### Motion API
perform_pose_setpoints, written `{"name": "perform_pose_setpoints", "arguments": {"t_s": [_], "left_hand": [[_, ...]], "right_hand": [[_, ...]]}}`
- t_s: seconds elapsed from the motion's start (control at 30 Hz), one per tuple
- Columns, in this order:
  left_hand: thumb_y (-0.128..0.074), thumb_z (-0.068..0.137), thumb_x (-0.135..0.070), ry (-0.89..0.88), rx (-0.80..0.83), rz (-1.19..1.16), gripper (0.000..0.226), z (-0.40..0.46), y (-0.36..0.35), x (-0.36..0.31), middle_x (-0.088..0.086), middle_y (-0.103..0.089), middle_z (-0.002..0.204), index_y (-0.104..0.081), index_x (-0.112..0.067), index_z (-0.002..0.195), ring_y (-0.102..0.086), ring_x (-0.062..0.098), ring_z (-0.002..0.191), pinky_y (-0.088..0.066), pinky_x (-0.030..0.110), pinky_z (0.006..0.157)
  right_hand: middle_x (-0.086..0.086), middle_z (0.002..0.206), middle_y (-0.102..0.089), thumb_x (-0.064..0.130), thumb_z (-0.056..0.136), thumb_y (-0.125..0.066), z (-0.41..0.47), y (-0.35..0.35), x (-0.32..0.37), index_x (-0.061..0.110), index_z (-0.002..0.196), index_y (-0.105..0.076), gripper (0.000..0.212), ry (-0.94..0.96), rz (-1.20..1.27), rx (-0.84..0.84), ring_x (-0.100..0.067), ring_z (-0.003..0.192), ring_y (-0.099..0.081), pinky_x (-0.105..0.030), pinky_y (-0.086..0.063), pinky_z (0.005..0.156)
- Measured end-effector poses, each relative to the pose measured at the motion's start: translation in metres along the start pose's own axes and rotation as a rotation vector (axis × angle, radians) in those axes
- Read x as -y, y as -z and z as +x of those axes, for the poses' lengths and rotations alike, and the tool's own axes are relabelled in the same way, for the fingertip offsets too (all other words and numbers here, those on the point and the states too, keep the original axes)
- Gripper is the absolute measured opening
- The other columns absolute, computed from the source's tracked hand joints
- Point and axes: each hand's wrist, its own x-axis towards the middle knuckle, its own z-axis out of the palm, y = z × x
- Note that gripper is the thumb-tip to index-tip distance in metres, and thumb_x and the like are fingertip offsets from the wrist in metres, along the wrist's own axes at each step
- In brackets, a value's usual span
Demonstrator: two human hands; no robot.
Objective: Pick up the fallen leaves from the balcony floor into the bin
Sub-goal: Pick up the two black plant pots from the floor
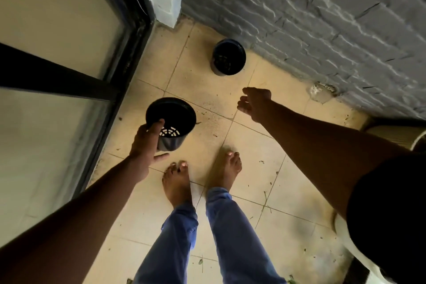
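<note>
Here, on a tiled balcony floor (249,145), left hand (147,145) gripping a black plastic plant pot (171,120) by its rim, right hand (255,104) held out with fingers loosely curled and holding nothing, leaf scraps (265,200) beside the bare feet (177,182), second pot (228,56) against the grey brick wall (322,18).

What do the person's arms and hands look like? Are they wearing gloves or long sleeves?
No gloves: the left hand and the right hand are bare, and both forearms are bare too. A short black sleeve covers the right upper arm. No rings, watch or bracelets show.
</note>
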Motion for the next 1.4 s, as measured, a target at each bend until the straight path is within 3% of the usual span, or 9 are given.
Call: {"name": "perform_pose_setpoints", "arguments": {"t_s": [0.1, 0.33, 0.47, 0.63, 0.7, 0.8, 0.93, 1.17, 1.4], "left_hand": [[-0.063, 0.096, -0.044, 0.015, -0.001, -0.046, 0.053, 0.014, -0.004, -0.004, 0.006, -0.052, 0.135, -0.045, -0.026, 0.143, -0.058, 0.036, 0.120, -0.059, 0.049, 0.082], [-0.063, 0.097, -0.043, 0.041, -0.017, -0.105, 0.041, 0.047, -0.013, 0.005, 0.007, -0.053, 0.138, -0.048, -0.032, 0.133, -0.059, 0.038, 0.120, -0.056, 0.054, 0.094], [-0.065, 0.095, -0.044, 0.071, -0.037, -0.146, 0.050, 0.050, -0.012, 0.015, 0.006, -0.057, 0.138, -0.048, -0.031, 0.140, -0.063, 0.037, 0.116, -0.055, 0.057, 0.095], [-0.065, 0.095, -0.042, 0.086, -0.044, -0.151, 0.041, 0.037, -0.016, 0.009, 0.007, -0.057, 0.137, -0.049, -0.032, 0.132, -0.062, 0.038, 0.116, -0.054, 0.058, 0.097], [-0.064, 0.097, -0.039, 0.092, -0.043, -0.146, 0.040, 0.026, -0.018, 0.004, 0.008, -0.055, 0.139, -0.048, -0.031, 0.133, -0.061, 0.039, 0.117, -0.053, 0.058, 0.096], [-0.062, 0.098, -0.036, 0.102, -0.061, -0.120, 0.048, 0.002, -0.031, -0.008, 0.012, -0.053, 0.142, -0.045, -0.026, 0.142, -0.058, 0.044, 0.120, -0.053, 0.055, 0.093], [-0.052, 0.103, -0.024, 0.121, -0.069, -0.088, 0.051, -0.047, -0.056, -0.021, 0.019, -0.045, 0.150, -0.038, -0.020, 0.152, -0.051, 0.051, 0.127, -0.050, 0.056, 0.090], [-0.046, 0.101, 0.002, 0.089, -0.026, -0.011, 0.042, -0.212, -0.108, -0.078, 0.023, -0.061, 0.120, -0.050, -0.009, 0.141, -0.069, 0.040, 0.081, -0.063, 0.051, 0.059], [-0.050, 0.094, 0.011, -0.120, 0.089, 0.205, 0.045, -0.340, -0.158, -0.105, 0.024, -0.057, 0.137, -0.058, -0.008, 0.134, -0.056, 0.050, 0.120, -0.060, 0.037, 0.049]], "right_hand": [[-0.030, 0.133, -0.060, 0.006, 0.099, -0.059, 0.021, -0.009, 0.008, -0.008, 0.126, -0.057, 0.030, -0.050, 0.103, -0.005, -0.041, 0.120, -0.063, -0.043, -0.058, 0.094], [-0.022, 0.105, -0.068, 0.028, 0.094, -0.073, 0.087, -0.049, 0.014, 0.007, 0.094, -0.053, 0.028, -0.017, 0.169, -0.004, -0.027, 0.090, -0.072, -0.042, -0.063, 0.081], [-0.020, 0.117, -0.068, 0.023, 0.099, -0.066, 0.101, -0.063, 0.019, 0.009, 0.106, -0.049, 0.023, -0.028, 0.246, 0.006, -0.029, 0.100, -0.071, -0.042, -0.061, 0.087], [-0.024, 0.104, -0.069, 0.005, 0.091, -0.071, 0.104, -0.051, 0.035, 0.002, 0.119, -0.052, 0.034, 0.011, 0.134, -0.047, -0.030, 0.084, -0.073, -0.041, -0.064, 0.064], [-0.023, 0.112, -0.068, 0.011, 0.092, -0.071, 0.083, -0.036, 0.015, 0.003, 0.127, -0.050, 0.041, -0.004, 0.147, -0.070, -0.028, 0.082, -0.072, -0.037, -0.063, 0.063], [-0.025, 0.139, -0.057, 0.032, 0.106, -0.044, 0.049, 0.003, -0.031, -0.002, 0.140, -0.043, 0.048, -0.073, 0.158, -0.033, -0.026, 0.099, -0.068, -0.033, -0.054, 0.100], [-0.022, 0.102, -0.070, 0.003, 0.087, -0.072, 0.020, 0.053, -0.012, -0.007, 0.119, -0.059, 0.036, -0.114, 0.321, 0.041, -0.027, 0.075, -0.071, -0.034, -0.062, 0.062], [-0.025, 0.081, -0.071, -0.011, 0.080, -0.070, -0.151, 0.176, -0.027, -0.007, 0.093, -0.062, 0.016, -0.245, 0.637, -0.086, -0.035, 0.070, -0.073, -0.047, -0.063, 0.075], [-0.023, 0.113, -0.051, -0.023, 0.084, -0.045, -0.305, 0.261, -0.032, 0.011, 0.119, -0.046, 0.049, -0.179, 0.999, -0.188, -0.041, 0.087, -0.059, -0.049, -0.061, 0.056]]}}
